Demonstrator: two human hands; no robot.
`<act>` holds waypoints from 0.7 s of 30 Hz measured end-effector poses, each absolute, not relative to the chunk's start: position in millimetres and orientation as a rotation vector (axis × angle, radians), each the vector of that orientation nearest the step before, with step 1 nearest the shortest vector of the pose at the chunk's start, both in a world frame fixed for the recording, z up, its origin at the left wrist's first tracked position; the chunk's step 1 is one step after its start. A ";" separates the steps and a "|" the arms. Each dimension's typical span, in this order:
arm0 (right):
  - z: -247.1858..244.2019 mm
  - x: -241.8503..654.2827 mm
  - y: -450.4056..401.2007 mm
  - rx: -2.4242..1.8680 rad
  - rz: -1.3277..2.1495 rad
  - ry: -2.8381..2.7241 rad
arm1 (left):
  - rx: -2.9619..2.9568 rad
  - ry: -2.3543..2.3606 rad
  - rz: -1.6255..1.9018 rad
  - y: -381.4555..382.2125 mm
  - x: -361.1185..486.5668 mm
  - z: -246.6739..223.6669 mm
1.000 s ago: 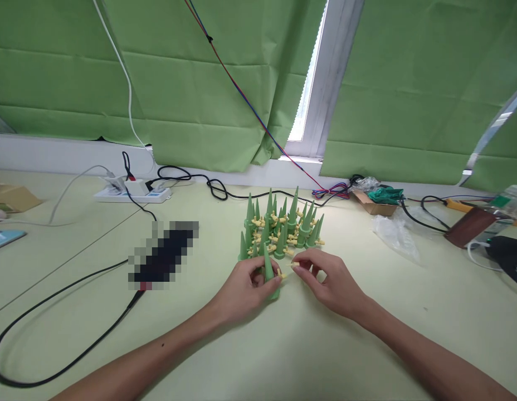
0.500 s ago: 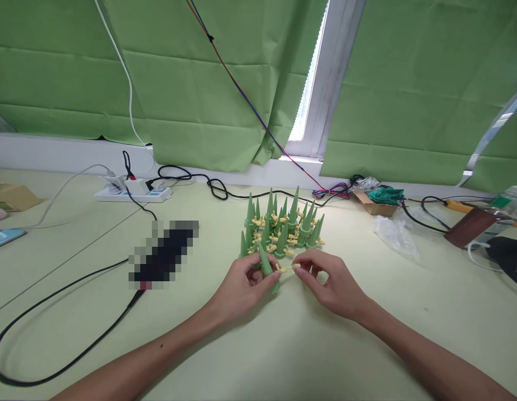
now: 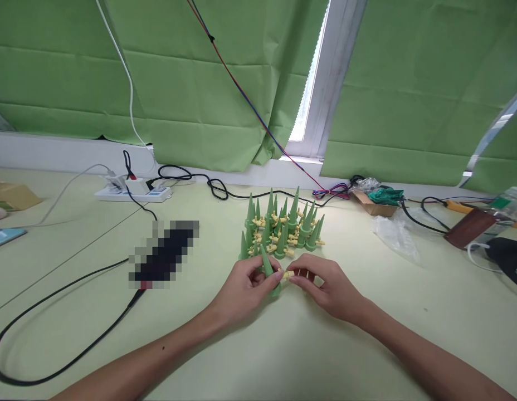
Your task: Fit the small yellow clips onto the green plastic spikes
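A green cone [image 3: 267, 264] with a round base is held between the thumb and fingers of my left hand [image 3: 245, 285], its tip leaning up and to the left. On the cone's right side sits a small yellow piece [image 3: 288, 274]. The thumb and index finger of my right hand [image 3: 329, 284] pinch that yellow piece at its right end. Just beyond my hands, several green cones with yellow pieces [image 3: 282, 225] stand upright in a tight group on the table [image 3: 308, 356].
A pixelated dark object [image 3: 164, 256] with a black cable lies at the left. Behind it is a white power strip [image 3: 133, 193]. A cardboard box [image 3: 373, 205], plastic bag [image 3: 394, 236] and tipped bottle [image 3: 478, 225] lie at the right.
My right hand has moved slightly left, closer to the cone. The yellow part in its fingers now meets the one on the cone, where a thin stretch showed between them before.
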State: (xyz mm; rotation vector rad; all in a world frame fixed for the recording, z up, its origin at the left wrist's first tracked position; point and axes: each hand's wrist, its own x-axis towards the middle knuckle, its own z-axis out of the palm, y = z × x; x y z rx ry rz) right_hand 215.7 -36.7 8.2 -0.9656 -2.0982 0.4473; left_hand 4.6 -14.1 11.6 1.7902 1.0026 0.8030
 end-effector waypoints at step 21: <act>5.0 212.2 -37.8 -0.894 0.435 -2.126 | 1.875 1.006 0.836 -15.7 5.5 10.4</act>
